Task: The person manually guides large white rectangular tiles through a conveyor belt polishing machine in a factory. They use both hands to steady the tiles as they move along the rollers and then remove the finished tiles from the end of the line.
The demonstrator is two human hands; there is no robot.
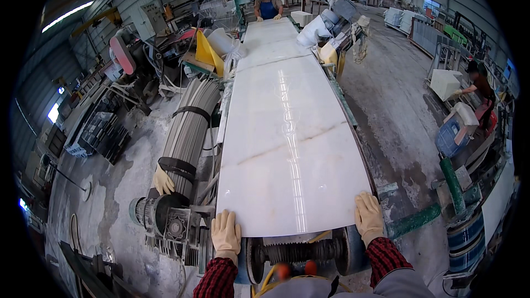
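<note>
A long white marble slab (287, 149) lies flat on a conveyor line, running from the person's hands at the near end away toward the far end of the hall. Its near edge sits just above a roller (301, 254) of the machine. The left hand (226, 233), in a pale work glove, rests on the near left corner of the slab, fingers pointing away and laid flat on the top surface. The right hand (369, 216), gloved the same way, lies on the near right corner, fingers spread over the edge. The two hands are well apart, one at each corner, both pressed open on the stone rather than closed around it. Both forearms come up from the near edge in red-and-black checked sleeves, roughly parallel.

To the left of the slab a bundle of grey rods (190, 127) lies strapped together, with a stray glove (163, 181) at its near end and a motor (160, 218) beside it. At the far end of the line another person in a blue apron (268, 6) stands with hands on a second slab (270, 30).
</note>
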